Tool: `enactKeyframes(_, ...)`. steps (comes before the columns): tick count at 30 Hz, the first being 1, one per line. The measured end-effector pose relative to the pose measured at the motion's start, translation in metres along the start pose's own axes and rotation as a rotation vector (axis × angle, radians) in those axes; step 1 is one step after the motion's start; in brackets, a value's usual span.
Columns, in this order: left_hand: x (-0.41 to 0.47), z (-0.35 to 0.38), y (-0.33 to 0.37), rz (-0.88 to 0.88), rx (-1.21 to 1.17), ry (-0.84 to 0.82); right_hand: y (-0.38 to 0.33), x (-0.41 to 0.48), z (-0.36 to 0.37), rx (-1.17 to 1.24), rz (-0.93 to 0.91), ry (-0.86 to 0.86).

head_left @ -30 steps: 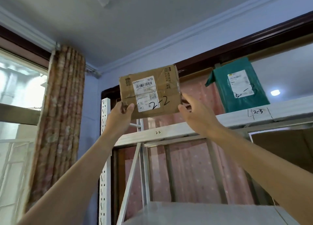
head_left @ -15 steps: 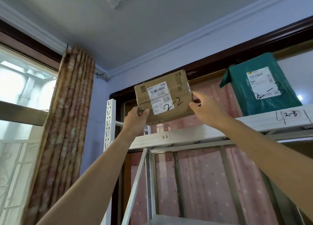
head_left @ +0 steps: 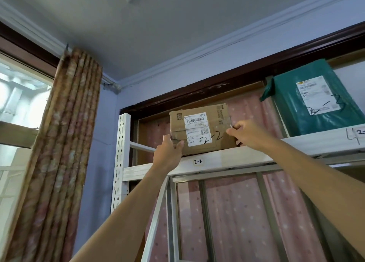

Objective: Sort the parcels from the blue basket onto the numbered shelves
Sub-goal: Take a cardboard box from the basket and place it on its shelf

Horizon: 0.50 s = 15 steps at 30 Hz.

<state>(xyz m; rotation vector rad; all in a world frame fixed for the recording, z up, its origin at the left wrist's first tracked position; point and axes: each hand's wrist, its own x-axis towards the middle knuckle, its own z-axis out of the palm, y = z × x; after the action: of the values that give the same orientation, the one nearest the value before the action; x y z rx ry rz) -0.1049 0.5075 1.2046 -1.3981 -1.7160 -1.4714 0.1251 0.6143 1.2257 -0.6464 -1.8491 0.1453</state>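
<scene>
A brown cardboard parcel with a white label and "2-2" handwritten on it rests on the top white shelf, just above the shelf's "2-2" tag. My left hand grips its lower left corner. My right hand holds its right edge with the fingers pinched on it. Further right on the same shelf stands a green plastic parcel marked "2-3". The blue basket is out of view.
A white perforated shelf upright stands at the left end. A patterned brown curtain hangs left of it beside a bright window. Pink dotted fabric covers the back behind the shelves. A dark wooden frame runs close above the top shelf.
Both hands have lifted the cardboard parcel up and forward and set it down onto the 2-2 shelf. My view has tilted up and moved closer to the shelf.
</scene>
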Motion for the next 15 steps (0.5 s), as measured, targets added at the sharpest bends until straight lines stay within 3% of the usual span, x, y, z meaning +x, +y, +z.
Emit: enactKeyframes(15,0.06,0.032,-0.034,-0.096,-0.023,-0.122,0.003,0.058,0.025,-0.11,0.15,-0.226)
